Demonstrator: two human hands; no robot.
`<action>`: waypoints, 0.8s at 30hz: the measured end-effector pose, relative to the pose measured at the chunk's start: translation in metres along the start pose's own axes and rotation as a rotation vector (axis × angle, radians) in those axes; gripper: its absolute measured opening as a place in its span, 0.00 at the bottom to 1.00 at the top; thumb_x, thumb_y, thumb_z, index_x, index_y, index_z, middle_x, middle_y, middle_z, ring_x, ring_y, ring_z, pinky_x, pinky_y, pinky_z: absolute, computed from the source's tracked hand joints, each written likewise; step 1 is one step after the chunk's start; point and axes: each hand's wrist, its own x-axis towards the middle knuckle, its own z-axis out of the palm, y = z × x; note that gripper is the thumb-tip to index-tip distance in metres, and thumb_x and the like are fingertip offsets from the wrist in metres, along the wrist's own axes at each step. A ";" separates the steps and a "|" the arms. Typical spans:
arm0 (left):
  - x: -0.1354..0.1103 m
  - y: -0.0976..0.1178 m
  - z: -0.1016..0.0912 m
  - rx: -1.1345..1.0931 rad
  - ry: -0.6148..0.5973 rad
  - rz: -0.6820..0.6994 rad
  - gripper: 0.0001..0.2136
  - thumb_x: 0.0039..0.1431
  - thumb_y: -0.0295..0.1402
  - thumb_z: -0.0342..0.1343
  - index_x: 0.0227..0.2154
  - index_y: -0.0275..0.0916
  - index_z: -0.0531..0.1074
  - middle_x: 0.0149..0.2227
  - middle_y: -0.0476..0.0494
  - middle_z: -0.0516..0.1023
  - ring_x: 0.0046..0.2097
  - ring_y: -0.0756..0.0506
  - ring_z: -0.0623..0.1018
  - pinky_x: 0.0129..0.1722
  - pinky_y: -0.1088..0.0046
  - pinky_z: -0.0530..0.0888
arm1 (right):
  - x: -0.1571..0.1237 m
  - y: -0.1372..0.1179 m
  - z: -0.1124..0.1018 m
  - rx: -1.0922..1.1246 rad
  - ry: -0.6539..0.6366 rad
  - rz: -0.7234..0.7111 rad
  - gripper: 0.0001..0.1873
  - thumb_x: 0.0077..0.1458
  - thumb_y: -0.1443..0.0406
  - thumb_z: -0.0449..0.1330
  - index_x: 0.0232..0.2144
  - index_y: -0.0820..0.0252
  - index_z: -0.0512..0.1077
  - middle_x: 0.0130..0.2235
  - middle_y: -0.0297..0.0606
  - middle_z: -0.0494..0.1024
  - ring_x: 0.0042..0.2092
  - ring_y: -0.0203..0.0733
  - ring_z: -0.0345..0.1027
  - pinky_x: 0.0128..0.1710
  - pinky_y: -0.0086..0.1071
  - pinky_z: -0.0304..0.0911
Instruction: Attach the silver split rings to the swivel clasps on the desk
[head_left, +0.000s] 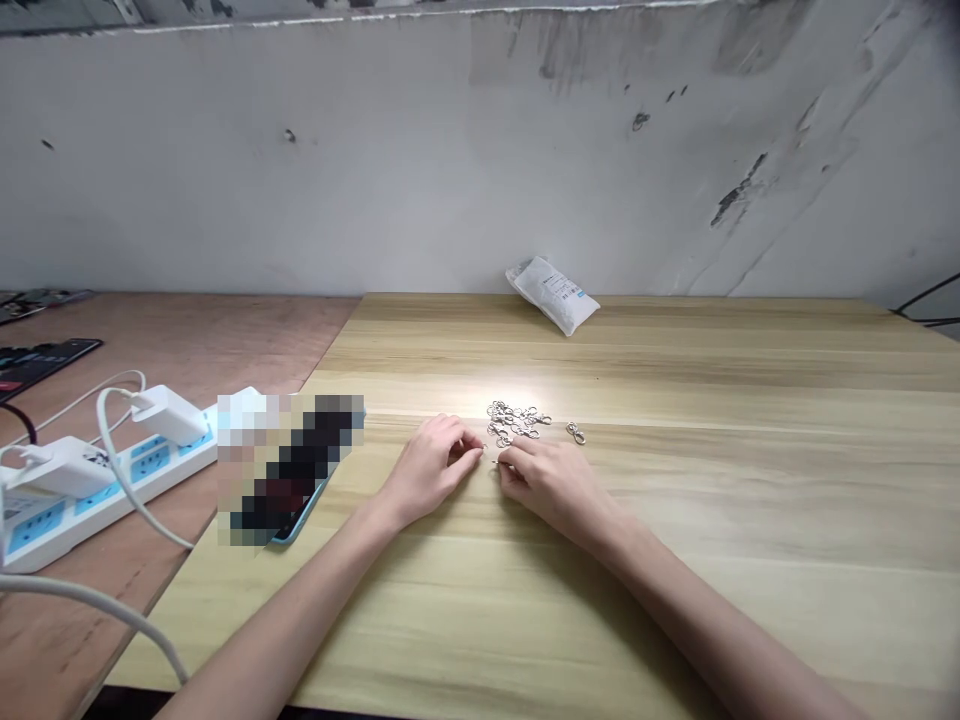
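My left hand [439, 465] is closed in a pinch, thumb against fingers, with a thin curve of a small metal ring showing at the tips. Facing it across a narrow gap, my right hand [551, 485] also pinches, and a tiny dark tip sticks out of its fingers; the rest of that piece is hidden. Just beyond both hands lies a loose pile of silver swivel clasps with key rings [501, 412]. To the right of the pile, a separate swivel clasp with a ring [576, 434] rests on the wooden tabletop [750, 480].
A white plastic packet [555, 292] lies at the back by the wall. On the left are a partly blurred phone [304, 515] and a white power strip [142, 490] with chargers and cables. Another dark device [52, 362] lies at the far left.
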 end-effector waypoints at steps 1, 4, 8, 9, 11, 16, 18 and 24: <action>0.000 0.001 0.000 -0.009 -0.003 0.009 0.05 0.62 0.30 0.53 0.31 0.39 0.71 0.34 0.47 0.75 0.40 0.45 0.72 0.44 0.65 0.68 | 0.000 0.002 -0.001 0.136 0.023 0.059 0.07 0.53 0.73 0.56 0.27 0.62 0.72 0.25 0.35 0.75 0.23 0.34 0.63 0.23 0.29 0.53; 0.000 0.002 0.000 -0.027 0.008 0.050 0.03 0.61 0.28 0.54 0.32 0.40 0.72 0.39 0.46 0.75 0.44 0.45 0.73 0.47 0.63 0.68 | 0.001 0.006 -0.007 0.527 0.063 0.226 0.04 0.54 0.70 0.58 0.31 0.60 0.73 0.23 0.31 0.74 0.22 0.31 0.61 0.23 0.27 0.59; 0.000 0.002 0.000 -0.026 0.070 0.092 0.03 0.61 0.28 0.55 0.34 0.41 0.72 0.52 0.44 0.72 0.58 0.42 0.67 0.57 0.59 0.64 | 0.002 0.006 -0.015 0.727 0.098 0.293 0.07 0.58 0.62 0.59 0.34 0.55 0.77 0.36 0.39 0.77 0.34 0.38 0.70 0.27 0.30 0.67; -0.001 0.002 0.000 -0.022 0.080 0.100 0.03 0.61 0.29 0.55 0.33 0.41 0.73 0.54 0.44 0.71 0.61 0.42 0.64 0.59 0.58 0.62 | 0.002 0.005 -0.016 0.732 0.116 0.292 0.08 0.58 0.61 0.59 0.34 0.53 0.78 0.41 0.40 0.77 0.41 0.42 0.71 0.33 0.34 0.70; -0.001 0.004 0.000 -0.018 0.092 0.119 0.03 0.61 0.29 0.55 0.33 0.42 0.73 0.57 0.45 0.69 0.64 0.41 0.60 0.62 0.56 0.60 | 0.003 0.005 -0.015 0.704 0.144 0.298 0.08 0.59 0.59 0.60 0.35 0.50 0.79 0.47 0.41 0.74 0.51 0.47 0.67 0.46 0.43 0.70; -0.003 0.009 -0.002 -0.016 0.121 0.163 0.04 0.62 0.30 0.54 0.33 0.42 0.72 0.58 0.45 0.69 0.66 0.41 0.58 0.63 0.54 0.58 | 0.003 0.007 -0.010 0.500 0.216 0.327 0.08 0.59 0.60 0.60 0.37 0.51 0.79 0.52 0.43 0.72 0.56 0.52 0.63 0.55 0.53 0.62; -0.003 0.011 -0.002 -0.012 0.143 0.164 0.04 0.62 0.30 0.54 0.33 0.41 0.73 0.59 0.44 0.68 0.67 0.40 0.58 0.64 0.52 0.57 | 0.002 0.007 -0.008 0.375 0.265 0.303 0.09 0.58 0.62 0.60 0.41 0.53 0.78 0.53 0.45 0.72 0.59 0.54 0.59 0.56 0.55 0.59; -0.003 0.016 -0.002 -0.073 0.176 0.133 0.02 0.61 0.30 0.56 0.32 0.41 0.73 0.58 0.43 0.69 0.67 0.40 0.58 0.64 0.51 0.58 | -0.001 0.000 -0.008 0.302 0.183 0.109 0.07 0.57 0.62 0.61 0.40 0.53 0.76 0.54 0.42 0.72 0.63 0.52 0.54 0.59 0.54 0.56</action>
